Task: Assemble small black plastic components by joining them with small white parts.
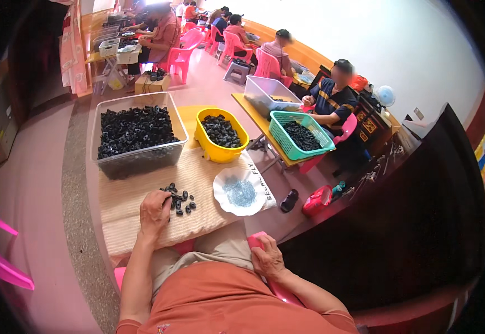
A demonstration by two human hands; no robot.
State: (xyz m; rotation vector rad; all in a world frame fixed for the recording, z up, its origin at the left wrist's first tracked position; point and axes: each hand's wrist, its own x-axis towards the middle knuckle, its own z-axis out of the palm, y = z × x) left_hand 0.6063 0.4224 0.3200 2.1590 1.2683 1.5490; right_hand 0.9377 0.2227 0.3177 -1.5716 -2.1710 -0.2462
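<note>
"First, in the head view, where do the small black hollow plastic pieces [184, 201] lie?"

"In a loose scatter on the ribbed cream cloth [125, 209] that covers the near part of the yellow desk [188, 118]. The scatter lies directly right of the left hand [156, 211], touching or just beside its fingertips."

"State the orientation."

"The scatter runs lengthwise from far left to near right. Individual pieces point in differing directions; several show their round openings. No common axis applies."

"Which of the hands is nearer?"

"The left, clearly. The two hands are well apart. The right hand [268, 257] rests beside the right thigh, below the desk edge, on a pink plastic part [256, 240], possibly of a chair; how firmly it grips cannot be told."

"And the left hand's state?"

"Fingers bent, tips lowered at the scatter's left edge. Whether a piece is clamped between them cannot be told, as the hand hides its own fingertips."

"List the surrounding containers."

"Right of the scatter: a white, scallop-edged bowl [248, 210] containing tiny pale-blue translucent bits [239, 193]. Beyond it: an oval yellow plastic tub [220, 155]. Beyond the left hand: a large clear rectangular plastic bin [179, 115]. Tub and bin both hold black pieces."
</note>
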